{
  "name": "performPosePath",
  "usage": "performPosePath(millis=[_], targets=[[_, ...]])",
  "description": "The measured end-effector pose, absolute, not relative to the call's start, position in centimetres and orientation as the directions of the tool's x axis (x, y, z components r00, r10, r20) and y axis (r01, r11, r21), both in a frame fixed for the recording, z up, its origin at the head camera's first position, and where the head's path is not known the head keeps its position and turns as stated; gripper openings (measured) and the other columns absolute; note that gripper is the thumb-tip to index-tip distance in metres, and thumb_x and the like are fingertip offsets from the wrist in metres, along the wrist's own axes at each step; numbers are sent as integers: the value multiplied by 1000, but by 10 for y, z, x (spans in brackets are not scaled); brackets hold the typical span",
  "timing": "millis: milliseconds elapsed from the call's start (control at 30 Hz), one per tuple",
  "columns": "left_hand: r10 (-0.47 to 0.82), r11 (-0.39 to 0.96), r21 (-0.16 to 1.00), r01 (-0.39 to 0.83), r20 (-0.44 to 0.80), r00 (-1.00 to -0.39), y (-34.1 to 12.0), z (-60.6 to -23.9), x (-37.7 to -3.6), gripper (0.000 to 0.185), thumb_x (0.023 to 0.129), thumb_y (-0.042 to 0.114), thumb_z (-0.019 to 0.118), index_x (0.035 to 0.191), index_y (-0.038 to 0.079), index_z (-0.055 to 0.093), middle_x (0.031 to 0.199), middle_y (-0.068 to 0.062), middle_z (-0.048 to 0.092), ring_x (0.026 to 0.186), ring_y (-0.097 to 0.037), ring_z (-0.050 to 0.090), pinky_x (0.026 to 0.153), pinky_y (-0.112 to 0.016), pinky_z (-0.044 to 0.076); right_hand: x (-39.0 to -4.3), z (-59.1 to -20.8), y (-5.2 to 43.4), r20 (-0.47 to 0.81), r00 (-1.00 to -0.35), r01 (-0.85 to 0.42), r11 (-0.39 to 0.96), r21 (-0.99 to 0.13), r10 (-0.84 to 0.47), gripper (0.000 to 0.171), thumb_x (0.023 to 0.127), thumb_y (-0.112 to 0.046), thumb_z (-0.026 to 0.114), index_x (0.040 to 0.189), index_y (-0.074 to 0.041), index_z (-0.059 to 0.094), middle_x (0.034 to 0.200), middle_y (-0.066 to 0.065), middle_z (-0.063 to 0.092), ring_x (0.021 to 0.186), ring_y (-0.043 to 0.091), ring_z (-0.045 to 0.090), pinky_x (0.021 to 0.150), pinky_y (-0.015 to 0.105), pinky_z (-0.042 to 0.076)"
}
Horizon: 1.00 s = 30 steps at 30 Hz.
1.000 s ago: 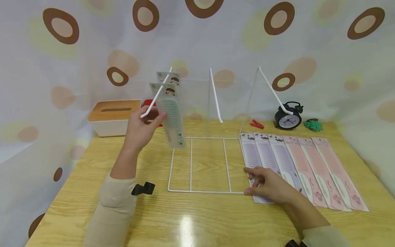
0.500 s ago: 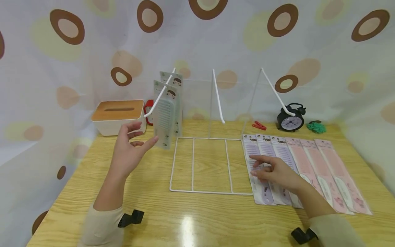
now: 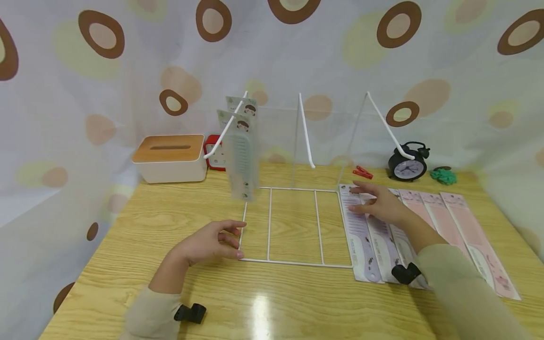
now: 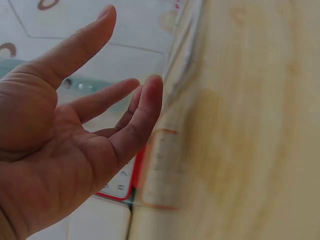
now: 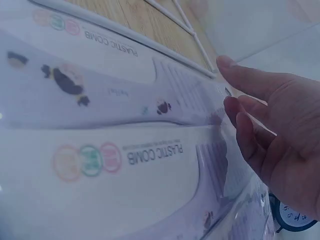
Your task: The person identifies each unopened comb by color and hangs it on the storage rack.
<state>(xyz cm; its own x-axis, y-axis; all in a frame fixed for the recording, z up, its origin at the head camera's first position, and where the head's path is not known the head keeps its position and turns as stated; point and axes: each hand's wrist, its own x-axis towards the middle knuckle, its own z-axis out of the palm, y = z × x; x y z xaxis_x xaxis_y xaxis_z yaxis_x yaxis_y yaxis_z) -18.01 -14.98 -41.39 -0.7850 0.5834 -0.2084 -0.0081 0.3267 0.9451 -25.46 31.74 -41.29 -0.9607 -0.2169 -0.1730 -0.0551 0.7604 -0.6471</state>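
Two pale green packaged combs (image 3: 239, 158) hang one behind the other on the left hook of a white wire rack (image 3: 293, 262). My left hand (image 3: 208, 243) is low at the left front corner of the rack's base, fingers apart and holding nothing. At the right, my right hand (image 3: 382, 204) hovers at the upper ends of the purple packaged combs (image 3: 359, 245), thumb and fingers spread. In the right wrist view the nearest purple comb package (image 5: 185, 97) lies flat by the fingertips. Whether they touch it is unclear. Pink packaged combs (image 3: 465, 222) lie further right.
The rack's middle hook (image 3: 307, 132) and right hook (image 3: 388, 125) jut forward. Behind stand a tissue box (image 3: 172, 158), a red clock (image 3: 216, 163) and a black alarm clock (image 3: 407, 166). A red clip (image 3: 363, 172) and green coil (image 3: 444, 176) lie nearby.
My left hand has let go of the front green comb, leaving it on the left hook, and come down toward the rack's base. My right hand has moved up along the purple combs.
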Motion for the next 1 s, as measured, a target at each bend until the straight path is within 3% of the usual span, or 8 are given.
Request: performPosePath(millis=[133, 267, 333, 467, 600, 700, 833, 1000], targets=[[585, 338, 941, -8, -217, -781, -150, -423, -181, 77, 84, 11, 81, 148, -6, 41, 119, -18, 52, 98, -17, 62, 79, -23, 54, -265, -413, 321, -187, -951, -98, 817, -568, -244, 98, 79, -47, 83, 158, -18, 32, 144, 15, 53, 73, 20, 55, 67, 29, 44], [547, 333, 943, -22, -212, -810, -150, -430, -184, 69, 83, 11, 82, 143, -4, 50, 115, -15, 56, 93, -15, 64, 80, -23, 53, -273, -410, 322, -203, -943, -143, 874, -465, -263, 106, 73, -55, 84, 157, -18, 33, 139, 19, 52, 80, 23, 57, 73, 36, 46], [525, 328, 944, -29, -207, -826, -149, -434, -184, 67, 82, 10, 83, 140, -3, 53, 112, -15, 58, 92, -15, 65, 80, -23, 54, -276, -409, 323, -200, -943, -157, 887, -434, -265, 110, 70, -58, 85, 157, -15, 32, 144, 23, 48, 100, 34, 61, 87, 47, 49], [478, 318, 948, -32, -189, -858, -148, -440, -183, 63, 80, 7, 83, 136, -5, 57, 107, -15, 61, 88, -15, 66, 78, -23, 55, -281, -413, 322, -181, -946, -163, 878, -449, -269, 114, 68, -57, 86, 156, -10, 32, 156, 28, 32, 135, 50, 40, 109, 65, 33], [448, 320, 947, -30, -179, -876, -147, -441, -181, 60, 79, 5, 84, 133, -5, 59, 103, -15, 62, 85, -16, 67, 76, -24, 55, -281, -417, 320, -151, -962, -128, 866, -484, -227, 109, 69, -53, 87, 156, -12, 35, 147, 27, 37, 111, 38, 54, 92, 49, 46], [440, 342, 939, -25, -184, -879, -146, -438, -179, 61, 77, 5, 85, 132, -4, 60, 103, -14, 62, 86, -17, 67, 76, -24, 55, -280, -420, 318, -128, -976, -88, 853, -515, -178, 99, 75, -44, 87, 156, -17, 36, 134, 22, 41, 94, 28, 54, 77, 36, 44], [438, 361, 932, -21, -190, -879, -146, -436, -178, 62, 76, 5, 86, 132, -3, 61, 104, -13, 61, 86, -17, 66, 75, -24, 54, -279, -423, 318, -98, -991, -19, 814, -581, -93, 78, 86, -27, 80, 153, -18, 42, 123, 18, 50, 102, 29, 53, 79, 35, 44], [431, 361, 932, -29, -194, -881, -143, -435, -178, 62, 76, 4, 86, 132, -2, 61, 103, -13, 61, 85, -16, 66, 74, -24, 54, -277, -422, 321, -19, -1000, 30, 765, -644, 23, 51, 93, -20, 71, 141, -12, 56, 120, 17, 58, 108, 31, 52, 85, 37, 42]])
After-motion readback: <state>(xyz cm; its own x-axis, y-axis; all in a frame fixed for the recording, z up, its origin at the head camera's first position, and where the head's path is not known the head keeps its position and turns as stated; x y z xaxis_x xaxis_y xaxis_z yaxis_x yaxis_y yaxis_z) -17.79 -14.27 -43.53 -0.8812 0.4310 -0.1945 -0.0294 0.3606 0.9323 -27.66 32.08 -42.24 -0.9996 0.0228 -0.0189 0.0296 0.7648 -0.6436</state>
